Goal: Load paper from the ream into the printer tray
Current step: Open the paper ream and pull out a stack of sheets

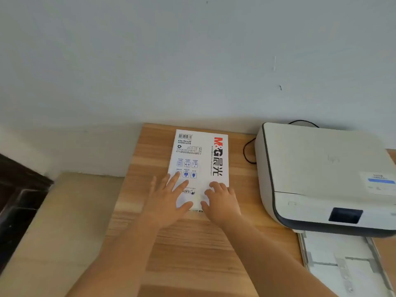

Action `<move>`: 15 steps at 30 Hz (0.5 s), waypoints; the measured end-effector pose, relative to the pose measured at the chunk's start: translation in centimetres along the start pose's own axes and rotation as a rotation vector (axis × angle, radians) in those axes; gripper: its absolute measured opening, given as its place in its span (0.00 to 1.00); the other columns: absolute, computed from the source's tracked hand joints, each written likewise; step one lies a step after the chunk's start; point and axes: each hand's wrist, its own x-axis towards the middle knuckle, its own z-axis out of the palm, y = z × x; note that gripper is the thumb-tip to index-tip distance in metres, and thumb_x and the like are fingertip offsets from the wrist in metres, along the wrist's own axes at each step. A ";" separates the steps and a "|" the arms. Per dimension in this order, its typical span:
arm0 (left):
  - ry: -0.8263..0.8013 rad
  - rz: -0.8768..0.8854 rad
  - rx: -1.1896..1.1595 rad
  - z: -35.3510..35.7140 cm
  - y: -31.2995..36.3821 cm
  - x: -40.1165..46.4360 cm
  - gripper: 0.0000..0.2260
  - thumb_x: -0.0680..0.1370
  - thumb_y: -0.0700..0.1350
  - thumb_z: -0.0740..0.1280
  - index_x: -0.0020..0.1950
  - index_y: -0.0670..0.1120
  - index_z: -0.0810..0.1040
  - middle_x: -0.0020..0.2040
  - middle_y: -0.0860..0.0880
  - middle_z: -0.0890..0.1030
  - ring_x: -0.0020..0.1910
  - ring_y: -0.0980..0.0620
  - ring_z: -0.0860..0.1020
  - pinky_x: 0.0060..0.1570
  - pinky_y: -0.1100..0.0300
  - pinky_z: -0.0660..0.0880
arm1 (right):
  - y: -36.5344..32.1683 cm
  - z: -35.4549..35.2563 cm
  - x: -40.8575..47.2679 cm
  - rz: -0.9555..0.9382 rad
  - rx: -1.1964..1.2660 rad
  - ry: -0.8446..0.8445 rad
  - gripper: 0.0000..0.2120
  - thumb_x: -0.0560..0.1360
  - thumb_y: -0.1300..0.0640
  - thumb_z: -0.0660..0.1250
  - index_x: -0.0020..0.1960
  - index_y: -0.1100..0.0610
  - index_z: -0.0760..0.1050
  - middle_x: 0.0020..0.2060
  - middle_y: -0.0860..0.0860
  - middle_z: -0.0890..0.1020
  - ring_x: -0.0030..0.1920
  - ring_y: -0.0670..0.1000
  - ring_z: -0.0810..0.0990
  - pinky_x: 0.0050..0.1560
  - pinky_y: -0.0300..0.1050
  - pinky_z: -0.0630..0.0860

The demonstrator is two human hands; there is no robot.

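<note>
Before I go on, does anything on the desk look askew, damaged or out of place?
Nothing stands out. The ream lies flat on the desk, wrapper intact as far as visible, both hands on its near end. The printer tray is pulled out, as loading needs.

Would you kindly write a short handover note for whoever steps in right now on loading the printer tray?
Left hand: open, flat on the near end of the paper ream.
Right hand: fingers curled on the same near end; no firm grip visible.
Ream: lying flat on the wooden table, wrapper apparently still closed.
Printer: to the right; its tray is pulled out toward the person, with no stack of paper visible in it.
Done: tray out.
Left: open the ream, take sheets, load the tray, push it in.
</note>
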 end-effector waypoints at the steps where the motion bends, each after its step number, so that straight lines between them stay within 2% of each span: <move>1: -0.001 -0.012 -0.002 -0.2 -0.1 -0.1 0.40 0.67 0.74 0.34 0.76 0.60 0.49 0.79 0.54 0.44 0.77 0.50 0.43 0.73 0.40 0.39 | -0.2 0.1 0.4 0.005 -0.027 -0.002 0.20 0.78 0.45 0.57 0.66 0.54 0.73 0.68 0.51 0.68 0.66 0.55 0.67 0.66 0.53 0.61; 4: 0.028 -0.046 0.003 0.1 -0.6 -0.3 0.40 0.68 0.75 0.36 0.76 0.60 0.49 0.79 0.54 0.43 0.77 0.50 0.43 0.73 0.41 0.39 | -0.9 0.3 1.3 0.042 -0.063 0.014 0.17 0.78 0.48 0.57 0.62 0.55 0.74 0.60 0.51 0.72 0.60 0.54 0.69 0.61 0.51 0.65; 7: 0.018 -0.084 -0.037 0.1 -1.2 -0.5 0.38 0.69 0.73 0.39 0.77 0.60 0.49 0.79 0.54 0.44 0.77 0.51 0.42 0.73 0.41 0.38 | -1.4 0.3 2.3 0.083 -0.060 0.027 0.14 0.77 0.53 0.57 0.57 0.56 0.74 0.55 0.51 0.72 0.55 0.53 0.70 0.56 0.50 0.67; 12: -0.012 -0.094 -0.033 0.3 -1.9 -1.2 0.36 0.71 0.71 0.41 0.77 0.59 0.48 0.79 0.54 0.45 0.77 0.51 0.41 0.73 0.42 0.38 | -1.8 0.6 3.1 0.118 -0.096 0.047 0.12 0.75 0.59 0.56 0.51 0.57 0.77 0.52 0.51 0.74 0.50 0.53 0.71 0.52 0.49 0.67; 15: 0.005 -0.093 -0.019 0.4 -2.2 -1.6 0.35 0.71 0.71 0.41 0.77 0.59 0.49 0.79 0.54 0.45 0.77 0.51 0.41 0.73 0.42 0.37 | -1.8 0.8 3.2 0.119 -0.119 0.048 0.11 0.74 0.61 0.57 0.50 0.57 0.77 0.52 0.51 0.74 0.50 0.53 0.71 0.53 0.49 0.68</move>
